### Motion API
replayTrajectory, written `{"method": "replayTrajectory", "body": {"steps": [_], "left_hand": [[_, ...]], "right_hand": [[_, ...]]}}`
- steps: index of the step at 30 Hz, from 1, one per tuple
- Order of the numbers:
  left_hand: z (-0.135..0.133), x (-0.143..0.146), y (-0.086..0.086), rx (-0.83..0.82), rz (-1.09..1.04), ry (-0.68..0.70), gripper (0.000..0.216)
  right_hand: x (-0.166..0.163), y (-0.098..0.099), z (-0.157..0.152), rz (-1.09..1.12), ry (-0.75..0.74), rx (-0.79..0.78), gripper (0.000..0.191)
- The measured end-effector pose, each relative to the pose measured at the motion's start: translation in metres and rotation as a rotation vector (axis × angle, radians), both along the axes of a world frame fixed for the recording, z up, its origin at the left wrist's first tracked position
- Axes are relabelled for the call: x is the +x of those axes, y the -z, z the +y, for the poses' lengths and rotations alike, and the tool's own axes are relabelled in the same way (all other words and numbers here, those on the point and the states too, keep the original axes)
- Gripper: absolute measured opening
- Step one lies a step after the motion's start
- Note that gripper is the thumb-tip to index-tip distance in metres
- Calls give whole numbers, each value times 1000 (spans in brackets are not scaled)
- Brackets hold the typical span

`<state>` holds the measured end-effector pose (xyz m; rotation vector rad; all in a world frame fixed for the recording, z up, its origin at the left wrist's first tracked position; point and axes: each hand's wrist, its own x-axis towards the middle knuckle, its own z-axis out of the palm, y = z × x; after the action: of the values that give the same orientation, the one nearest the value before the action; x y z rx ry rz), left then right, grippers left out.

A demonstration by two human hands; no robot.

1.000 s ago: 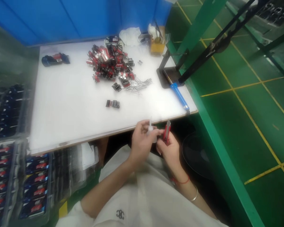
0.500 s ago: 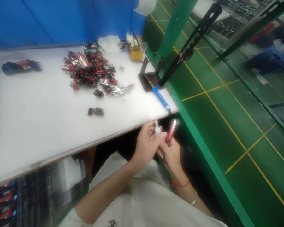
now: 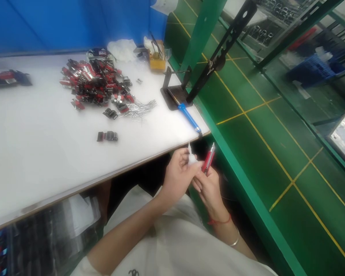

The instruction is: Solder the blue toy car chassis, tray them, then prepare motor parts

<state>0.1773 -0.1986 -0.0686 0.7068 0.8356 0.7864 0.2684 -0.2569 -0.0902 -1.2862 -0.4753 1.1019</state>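
Note:
Just off the table's front edge, my left hand (image 3: 176,176) is closed around a small white bottle (image 3: 192,158) whose thin pointed nozzle points up. My right hand (image 3: 209,189) grips a red utility knife (image 3: 209,159), its blade out and pointing up. The two hands touch, and the right fingers lie behind the left thumb. Where the bottle's lower part sits between them is hidden. On the table beyond lies a blue-handled soldering iron (image 3: 189,117), its tip end at a black stand (image 3: 176,95).
A pile of red and black parts (image 3: 94,82) lies on the white table (image 3: 40,153), with thin metal wires (image 3: 138,110) beside it. One black part (image 3: 107,136) lies nearer the front. A yellow box (image 3: 156,63) stands at the back. The green frame (image 3: 238,176) runs along the right.
The camera view has shifted slightly, so the table and its things sit further left. Both hands keep nearly the same pose and the same holds.

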Motion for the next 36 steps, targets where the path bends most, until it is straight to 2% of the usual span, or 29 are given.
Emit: {"method": "replayTrajectory", "body": {"steps": [7, 13, 22, 27, 32, 36], "left_hand": [[2, -14, 12, 92, -6, 73, 32], [3, -22, 26, 163, -17, 146, 34], [5, -23, 18, 176, 14, 162, 30], [2, -22, 19, 212, 60, 93, 26], [5, -28, 15, 416, 216, 52, 21], [9, -35, 12, 659, 342, 16, 23]], "right_hand": [[2, -2, 0, 57, -28, 18, 31], [-4, -3, 5, 77, 26, 2, 35], [-6, -1, 7, 64, -46, -24, 37], [-10, 7, 9, 49, -65, -75, 40], [-4, 8, 12, -187, -19, -165, 39], [5, -2, 21, -370, 80, -93, 35]]}}
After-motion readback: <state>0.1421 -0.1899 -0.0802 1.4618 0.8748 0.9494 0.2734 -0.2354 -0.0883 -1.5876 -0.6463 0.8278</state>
